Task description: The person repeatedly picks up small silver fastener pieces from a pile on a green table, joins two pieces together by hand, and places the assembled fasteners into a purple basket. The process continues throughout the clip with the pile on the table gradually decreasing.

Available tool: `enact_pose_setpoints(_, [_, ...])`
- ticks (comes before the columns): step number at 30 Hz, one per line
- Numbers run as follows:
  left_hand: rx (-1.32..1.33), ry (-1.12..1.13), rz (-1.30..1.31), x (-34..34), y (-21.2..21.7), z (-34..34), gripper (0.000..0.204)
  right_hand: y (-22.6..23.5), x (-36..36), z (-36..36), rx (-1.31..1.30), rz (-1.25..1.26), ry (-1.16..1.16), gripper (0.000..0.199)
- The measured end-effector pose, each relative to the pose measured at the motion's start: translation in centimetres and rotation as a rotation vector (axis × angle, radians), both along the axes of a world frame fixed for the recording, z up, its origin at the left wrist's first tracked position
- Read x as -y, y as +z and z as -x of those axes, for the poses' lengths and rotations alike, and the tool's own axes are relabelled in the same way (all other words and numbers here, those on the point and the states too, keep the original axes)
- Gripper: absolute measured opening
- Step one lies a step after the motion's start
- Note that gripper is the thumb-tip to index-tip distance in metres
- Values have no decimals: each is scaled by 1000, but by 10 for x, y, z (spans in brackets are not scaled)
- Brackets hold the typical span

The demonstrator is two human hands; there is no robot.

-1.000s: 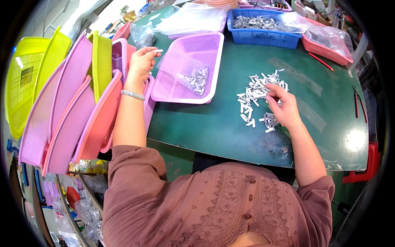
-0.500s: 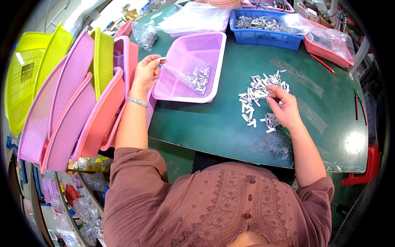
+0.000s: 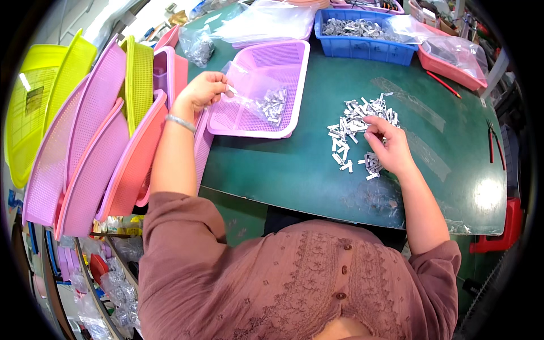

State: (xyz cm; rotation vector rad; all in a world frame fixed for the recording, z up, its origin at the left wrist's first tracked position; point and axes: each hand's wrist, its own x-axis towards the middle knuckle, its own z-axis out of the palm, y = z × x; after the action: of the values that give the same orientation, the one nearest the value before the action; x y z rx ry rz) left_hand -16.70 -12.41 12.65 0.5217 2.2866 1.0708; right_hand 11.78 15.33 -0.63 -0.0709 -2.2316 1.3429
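Observation:
My left hand (image 3: 199, 90) pinches a small silver-white metal piece (image 3: 231, 89) between thumb and fingertips. It is over the left rim of a purple mesh basket (image 3: 299, 85). Inside that basket lies a clear plastic bag (image 3: 245, 78) with several grey metal pieces (image 3: 273, 106) in it. Over on the right, my right hand (image 3: 390, 144) reaches onto a loose pile of the same small metal pieces (image 3: 357, 116) on the green table. Its fingers are bent, thumb and index tip slightly apart, with no piece visible between them.
Stacked purple, orange and lime baskets (image 3: 93, 141) stand upright at the left. Behind are a blue bin (image 3: 362, 48) of metal parts, a bag of parts (image 3: 198, 48) and a pink tray (image 3: 453, 68). Red-handled pliers (image 3: 492, 144) and a red pen (image 3: 443, 84) lie on the right.
My left hand has shifted slightly and turned the held piece down towards the basket. My right hand stays at the pile, almost unmoved.

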Motion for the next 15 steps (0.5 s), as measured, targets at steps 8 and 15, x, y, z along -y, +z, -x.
enact_pose_setpoints(8, [-354,-519,383,-51,16,41,18,2,0,0,35,2,2,26])
enact_pose_setpoints(15, [-162,-534,222,-73,10,41,28,0,-10,1,17,-78,-64,26])
